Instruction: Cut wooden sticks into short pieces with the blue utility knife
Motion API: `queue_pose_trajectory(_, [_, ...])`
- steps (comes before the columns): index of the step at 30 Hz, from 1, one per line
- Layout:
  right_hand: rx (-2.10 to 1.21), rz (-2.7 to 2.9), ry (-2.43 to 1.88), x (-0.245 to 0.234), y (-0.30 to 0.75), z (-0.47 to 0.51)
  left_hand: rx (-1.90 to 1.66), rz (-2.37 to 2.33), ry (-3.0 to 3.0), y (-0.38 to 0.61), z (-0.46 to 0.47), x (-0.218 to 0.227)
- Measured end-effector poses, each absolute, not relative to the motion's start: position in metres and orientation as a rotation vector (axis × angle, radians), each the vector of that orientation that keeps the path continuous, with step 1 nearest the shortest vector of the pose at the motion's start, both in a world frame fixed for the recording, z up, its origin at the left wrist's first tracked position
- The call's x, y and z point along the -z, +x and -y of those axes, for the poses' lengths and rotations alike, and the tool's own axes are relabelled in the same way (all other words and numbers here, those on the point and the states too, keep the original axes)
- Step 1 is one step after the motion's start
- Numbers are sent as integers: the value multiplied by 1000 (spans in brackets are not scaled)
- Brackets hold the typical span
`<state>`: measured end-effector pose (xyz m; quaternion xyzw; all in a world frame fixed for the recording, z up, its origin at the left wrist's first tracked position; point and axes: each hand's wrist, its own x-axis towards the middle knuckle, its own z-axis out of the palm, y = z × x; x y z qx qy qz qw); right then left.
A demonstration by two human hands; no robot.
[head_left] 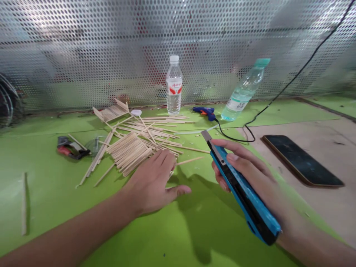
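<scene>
My right hand [244, 167] is wrapped round a blue utility knife [241, 189], its metal blade out and pointing up and away to the left. My left hand [155, 181] reaches down at the near edge of a pile of thin wooden sticks [161, 128]. Its thumb stands apart, while the fingertips are bent down and mostly hidden. One stick [190, 160] lies beside the left fingers, pointing right. Left of that hand sits a flat panel of sticks laid side by side [129, 154]. Farther back stands a small stick-built piece with raised sides [112, 111].
Behind the sticks stand a clear water bottle [174, 100] and a tilted green-capped bottle [240, 96], before a perforated metal panel [111, 48]. A blue glue gun [205, 112] trails a black cord. A phone [302, 159] lies right; a black-and-red tool [71, 148] lies left.
</scene>
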<state>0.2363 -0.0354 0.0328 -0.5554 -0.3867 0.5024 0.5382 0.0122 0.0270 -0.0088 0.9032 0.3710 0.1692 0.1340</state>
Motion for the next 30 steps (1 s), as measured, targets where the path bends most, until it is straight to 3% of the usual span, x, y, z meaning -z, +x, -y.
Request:
queue_pose_trajectory(7, [-1193, 848, -1309, -33, 237, 34, -364, -1037, 2492, 15, -27, 2])
queue_pose_trajectory(23, [-1111, 874, -1394, -28, 237, 34, -452, -1005, 2509, 15, -28, 4])
queue_pose_trajectory(30, [-1024, 1402, -1625, -20, 241, 33, -424, -994, 2513, 15, -27, 3])
